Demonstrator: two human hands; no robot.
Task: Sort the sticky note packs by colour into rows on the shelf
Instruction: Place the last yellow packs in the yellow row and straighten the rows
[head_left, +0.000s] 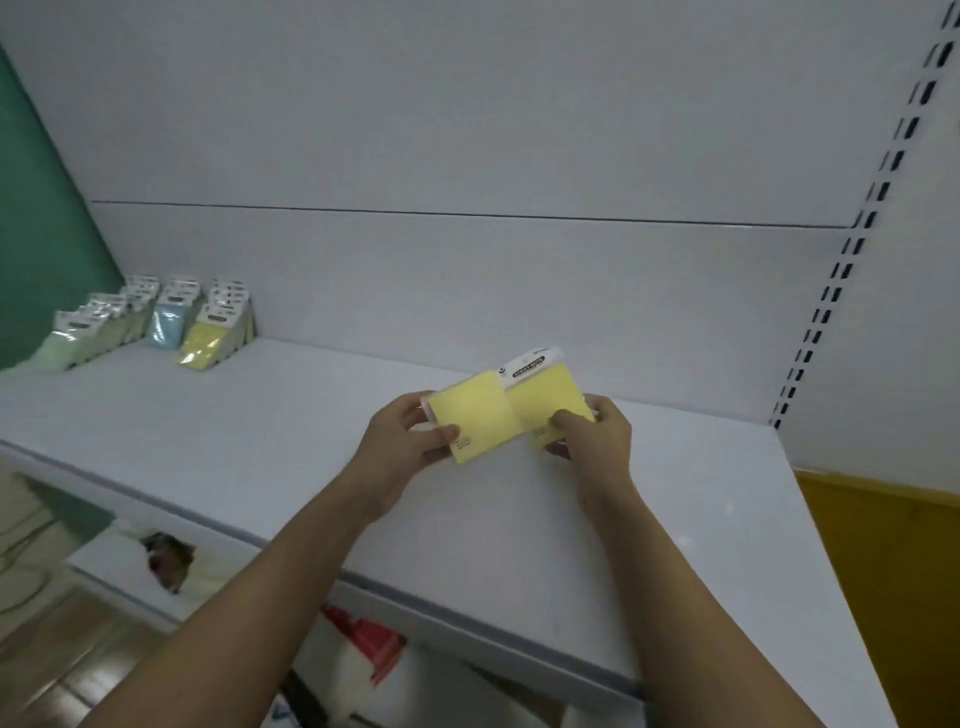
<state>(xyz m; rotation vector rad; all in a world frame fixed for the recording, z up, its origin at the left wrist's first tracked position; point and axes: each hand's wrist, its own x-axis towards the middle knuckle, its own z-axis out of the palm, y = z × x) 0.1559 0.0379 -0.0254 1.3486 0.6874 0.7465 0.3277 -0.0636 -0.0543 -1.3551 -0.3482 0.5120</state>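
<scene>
packs first: we've got two flat yellow sticky note packs in clear wrap, the left yellow pack (475, 415) and the right yellow pack w/ white header card (545, 400), held side by side just above the white shelf (260, 441), edges overlapping at the middle. we judge them light, fairly stiff as pads but w/ slick film, so they could slide if pinched loosely; best hold is across the pad's side edges, not the thin header.

our left hand (410, 436) pinches the left pack, thumb on the front face, fingers (415, 402) curled behind. our right hand (592, 431) grips the right pack the same way at its lower right corner. both forearms reach fwd, wrists about level.

sorted rows sit well apart at the shelf's far left: pale green packs (78, 332), blue packs (169, 319), a yellow row (210, 343). prob. ours go there.
</scene>
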